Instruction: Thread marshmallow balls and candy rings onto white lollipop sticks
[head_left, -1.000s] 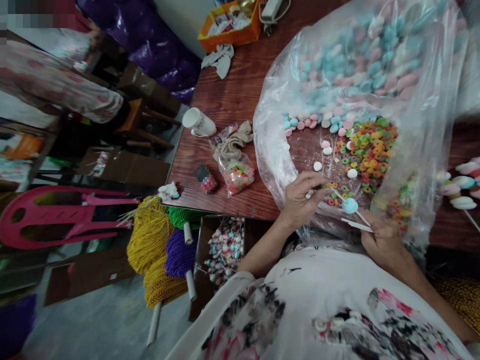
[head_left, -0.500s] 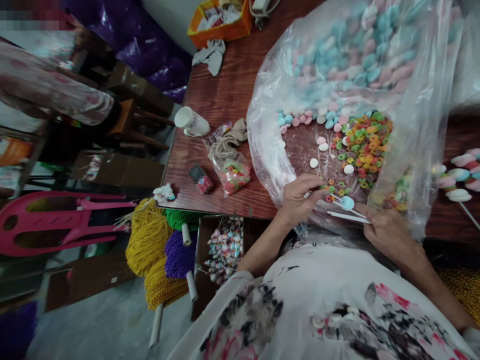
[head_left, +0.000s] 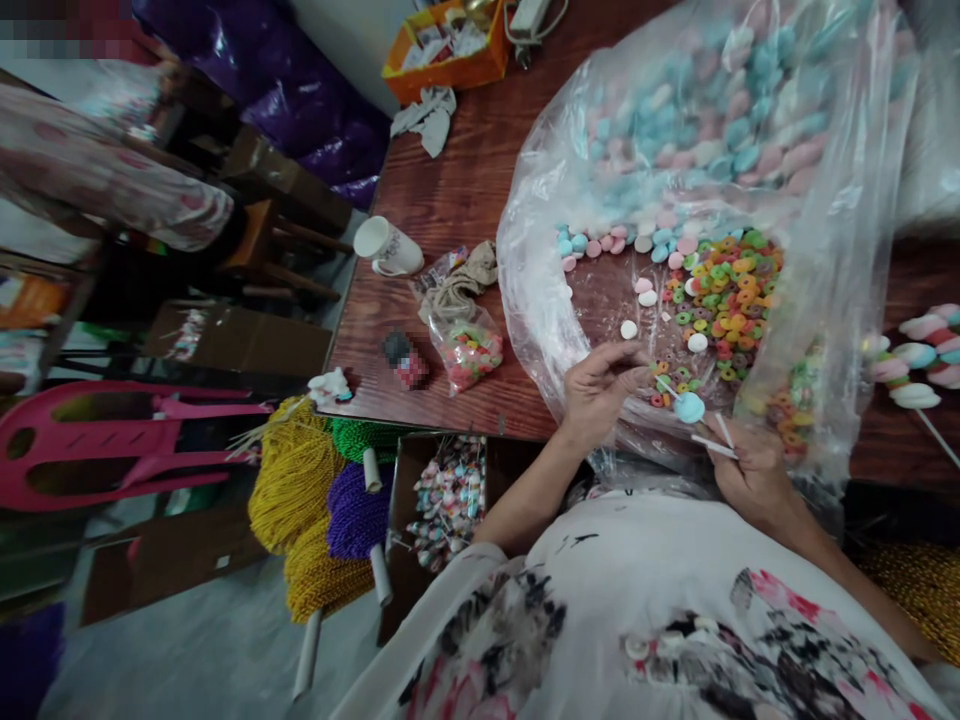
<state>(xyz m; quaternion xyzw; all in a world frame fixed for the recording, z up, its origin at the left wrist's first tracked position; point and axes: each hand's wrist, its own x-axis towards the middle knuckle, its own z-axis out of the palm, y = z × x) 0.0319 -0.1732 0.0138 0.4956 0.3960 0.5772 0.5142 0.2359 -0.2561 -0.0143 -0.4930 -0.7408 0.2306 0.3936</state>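
While right hand (head_left: 754,470) fingers clamp stick (head_left: 712,445) | left hand (head_left: 600,390) fingers pinch ring candy (head_left: 651,371)

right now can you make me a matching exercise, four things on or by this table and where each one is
Things:
1. white mug
2. orange box
3. blue candy disc
4. yellow bead bundle

Places:
A. far end of the table
B. on a stick in the right hand
C. below the table's near left corner
D. lying on its side near the table's left edge

Pairs: 1-D, 2-A, 3-B, 4-C
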